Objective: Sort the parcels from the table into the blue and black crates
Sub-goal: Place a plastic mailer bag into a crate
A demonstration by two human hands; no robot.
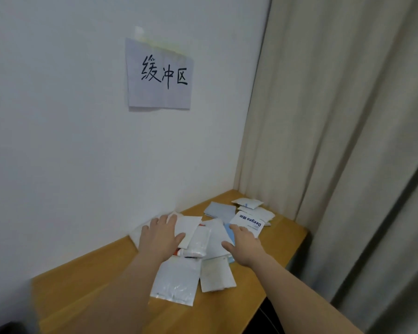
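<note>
**Both hands on the parcel pile**

The parcels (203, 239) lie in a loose, overlapping heap on the wooden table (87, 292), pushed toward the corner where the white wall (58, 141) meets the curtain (336, 116). No crate shows in the view.

The left hand (161, 237) lies palm-down on a white envelope (188, 227) at the heap's left side, fingers straight and slightly spread, thumb out to the right. The right hand (245, 244) reaches onto the middle of the heap, fingers straight and close together over a blue parcel (228, 233), just below a white packet printed "Deeyeo" (249, 221); the thumb is spread to the left. Neither hand grips anything.

Nearest the person lie a glossy white bag (176, 280) and a matte white one (216, 273). A paper sign (159, 73) with handwritten characters is taped to the wall above.
</note>
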